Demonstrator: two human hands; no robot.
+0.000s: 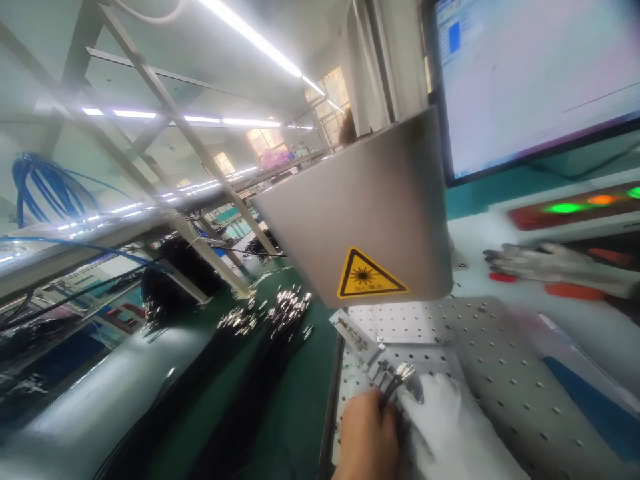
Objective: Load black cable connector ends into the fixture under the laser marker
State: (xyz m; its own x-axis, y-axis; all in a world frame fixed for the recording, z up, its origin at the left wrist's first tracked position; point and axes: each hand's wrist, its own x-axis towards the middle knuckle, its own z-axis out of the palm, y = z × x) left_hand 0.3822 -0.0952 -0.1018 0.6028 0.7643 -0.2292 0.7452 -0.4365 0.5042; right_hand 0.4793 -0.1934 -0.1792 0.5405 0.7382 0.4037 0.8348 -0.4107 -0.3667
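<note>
My bare left hand (367,437) is closed around a few black cables (390,393). Their silvery metal connectors (405,372) stick out past the fingers. Right beside it, my right hand (445,420) in a white glove has its thumb and fingers closed in at the same cable ends. Just beyond the connectors lies a narrow metal fixture (357,339) with small slots and blocks. It rests on a perforated metal plate (520,393). The cables' lower part is hidden by my hands.
A grey metal housing (370,213) with a yellow laser warning label (373,275) hangs over the plate. Bundles of black cables (250,380) lie on the green surface to the left. At right are a monitor (540,80), indicator lights (565,208) and a grey-white glove (550,262).
</note>
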